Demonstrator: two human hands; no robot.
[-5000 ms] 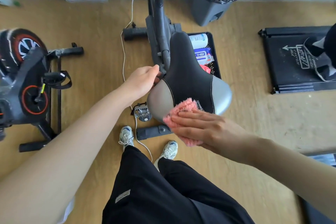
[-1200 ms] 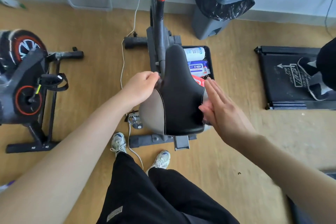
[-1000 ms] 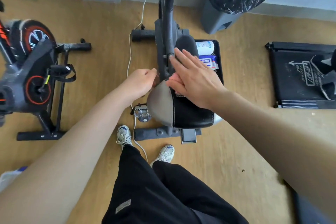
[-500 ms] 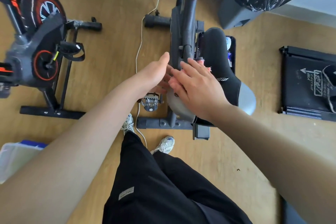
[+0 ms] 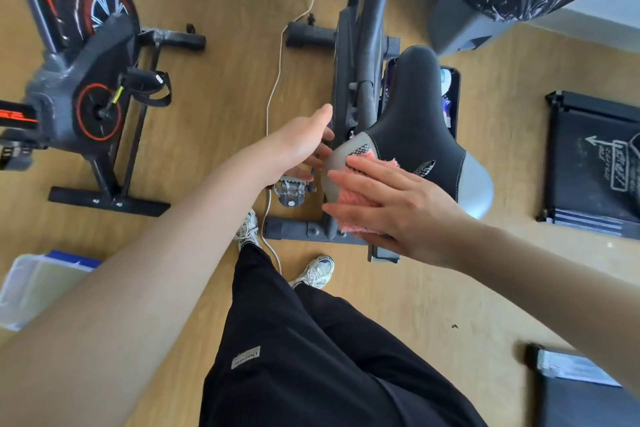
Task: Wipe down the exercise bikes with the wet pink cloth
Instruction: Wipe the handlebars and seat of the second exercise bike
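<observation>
Pressing cloth (image 5: pixel 353 196) on saddle (image 5: pixel 415 121) edge, seemingly flat

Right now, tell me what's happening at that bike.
A person is wiping the saddle of the nearer exercise bike. The right hand lies flat on the pink cloth, pressing it onto the saddle's grey rear-left corner. The left hand touches the saddle's left edge, apparently steadying it. A second exercise bike stands off to the left with no hand on it.
</observation>
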